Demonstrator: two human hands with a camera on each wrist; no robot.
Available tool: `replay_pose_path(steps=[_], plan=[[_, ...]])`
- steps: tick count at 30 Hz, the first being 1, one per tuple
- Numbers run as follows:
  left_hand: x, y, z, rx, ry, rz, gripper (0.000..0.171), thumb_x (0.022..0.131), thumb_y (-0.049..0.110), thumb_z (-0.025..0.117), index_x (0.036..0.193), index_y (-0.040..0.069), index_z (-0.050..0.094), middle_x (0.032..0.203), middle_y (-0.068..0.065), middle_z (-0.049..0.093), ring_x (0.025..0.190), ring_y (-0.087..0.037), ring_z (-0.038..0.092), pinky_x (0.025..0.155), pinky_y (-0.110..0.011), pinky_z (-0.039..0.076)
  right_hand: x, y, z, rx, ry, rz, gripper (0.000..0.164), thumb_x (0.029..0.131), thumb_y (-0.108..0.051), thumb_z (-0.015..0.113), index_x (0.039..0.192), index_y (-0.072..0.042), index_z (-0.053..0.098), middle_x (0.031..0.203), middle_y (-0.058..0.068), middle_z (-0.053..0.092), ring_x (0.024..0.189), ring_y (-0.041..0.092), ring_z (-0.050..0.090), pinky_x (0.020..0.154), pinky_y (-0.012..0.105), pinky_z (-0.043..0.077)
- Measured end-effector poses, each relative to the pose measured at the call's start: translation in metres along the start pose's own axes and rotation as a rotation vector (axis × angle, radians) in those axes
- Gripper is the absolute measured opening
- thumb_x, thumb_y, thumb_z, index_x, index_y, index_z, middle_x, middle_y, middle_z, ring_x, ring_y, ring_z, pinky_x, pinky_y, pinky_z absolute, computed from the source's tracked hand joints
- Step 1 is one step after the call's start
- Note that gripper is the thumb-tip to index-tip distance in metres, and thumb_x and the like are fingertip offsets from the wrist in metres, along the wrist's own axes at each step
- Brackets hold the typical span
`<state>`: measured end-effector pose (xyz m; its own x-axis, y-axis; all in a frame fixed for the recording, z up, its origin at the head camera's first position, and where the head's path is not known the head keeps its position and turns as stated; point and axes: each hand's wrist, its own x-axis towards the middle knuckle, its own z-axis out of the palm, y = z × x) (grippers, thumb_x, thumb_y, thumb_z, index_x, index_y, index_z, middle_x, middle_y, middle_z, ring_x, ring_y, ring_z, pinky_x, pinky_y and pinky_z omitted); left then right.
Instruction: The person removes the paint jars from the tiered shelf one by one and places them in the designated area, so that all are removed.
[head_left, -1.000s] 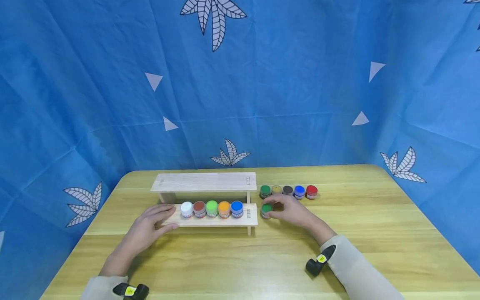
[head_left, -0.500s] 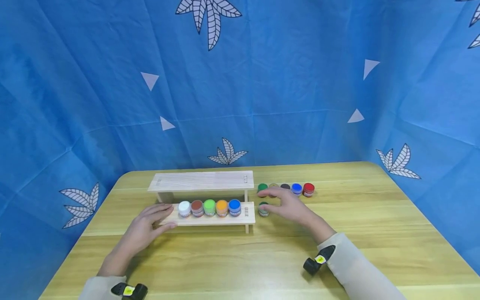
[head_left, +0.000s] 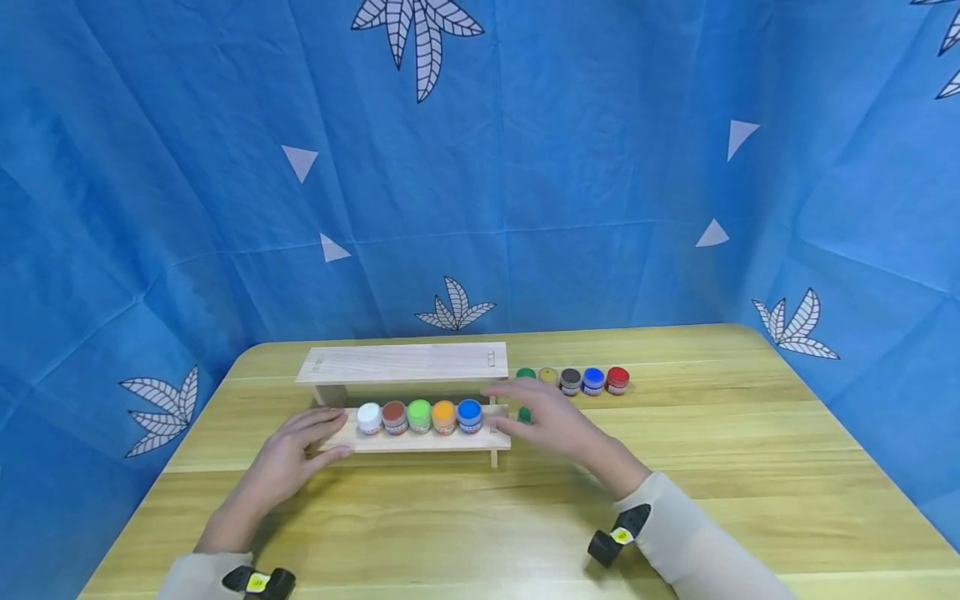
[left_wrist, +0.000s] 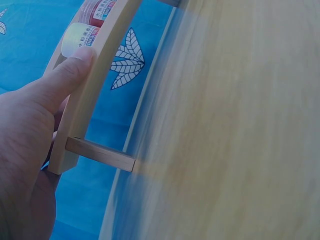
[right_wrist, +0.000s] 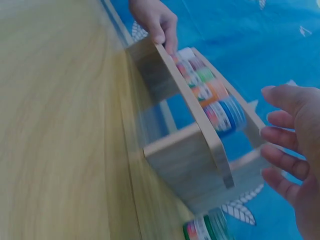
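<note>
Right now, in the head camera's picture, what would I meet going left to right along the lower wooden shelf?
Left hand, white-topped round jar, brown-topped round jar, light-green-topped round jar, orange-topped round jar, blue-topped round jar, right hand.

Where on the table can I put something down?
There's bare table in front of the lower shelf, and right of the red jar. The upper shelf is bare too. That lower shelf is crowded: five jars, left hand, right hand nearby.

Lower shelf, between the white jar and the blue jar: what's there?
From white to blue: a reddish-brown jar, a light green jar, then an orange jar. The head view shows all three.
</note>
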<state>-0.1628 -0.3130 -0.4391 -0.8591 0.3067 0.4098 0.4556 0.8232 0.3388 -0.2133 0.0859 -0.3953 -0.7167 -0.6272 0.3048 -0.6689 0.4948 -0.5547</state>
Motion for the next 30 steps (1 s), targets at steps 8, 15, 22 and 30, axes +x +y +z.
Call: replay_pose_path(steps=[8,15,22,30], plan=[[0.000,-0.001,0.002,0.003,0.001,0.006,0.053,0.078,0.028,0.082,0.123,0.003,0.068,0.128,-0.012,0.063,0.120,-0.035,0.054,0.098,-0.055,0.044,0.009,-0.007,0.015,-0.072,-0.030,-0.065,0.045,0.094,-0.036,0.066,0.132,-0.011,0.062,0.128,0.002,0.063,0.121,0.020,0.055,0.102,0.042,0.046],[0.000,-0.002,0.000,-0.002,-0.008,-0.010,0.054,0.079,0.030,0.082,0.124,0.002,0.067,0.129,-0.013,0.062,0.121,-0.036,0.054,0.099,-0.056,0.043,0.017,-0.009,0.025,-0.150,0.005,-0.097,0.040,0.094,-0.036,0.067,0.127,-0.013,0.065,0.117,-0.001,0.064,0.099,0.012,0.059,0.087,0.032,0.053],[0.000,0.001,0.000,-0.003,-0.007,-0.004,0.054,0.079,0.029,0.082,0.123,0.002,0.067,0.128,-0.014,0.063,0.120,-0.037,0.054,0.099,-0.057,0.043,0.019,-0.011,0.030,-0.178,0.044,-0.134,0.033,0.092,-0.036,0.070,0.118,-0.015,0.068,0.113,-0.003,0.064,0.100,0.011,0.060,0.088,0.031,0.053],[0.000,0.001,-0.001,0.000,-0.015,-0.017,0.054,0.080,0.029,0.082,0.124,0.003,0.067,0.129,-0.013,0.063,0.121,-0.036,0.053,0.100,-0.056,0.043,0.014,-0.015,0.024,-0.174,0.008,-0.142,0.031,0.091,-0.033,0.071,0.116,-0.014,0.070,0.107,-0.006,0.063,0.092,0.008,0.056,0.082,0.028,0.052]])
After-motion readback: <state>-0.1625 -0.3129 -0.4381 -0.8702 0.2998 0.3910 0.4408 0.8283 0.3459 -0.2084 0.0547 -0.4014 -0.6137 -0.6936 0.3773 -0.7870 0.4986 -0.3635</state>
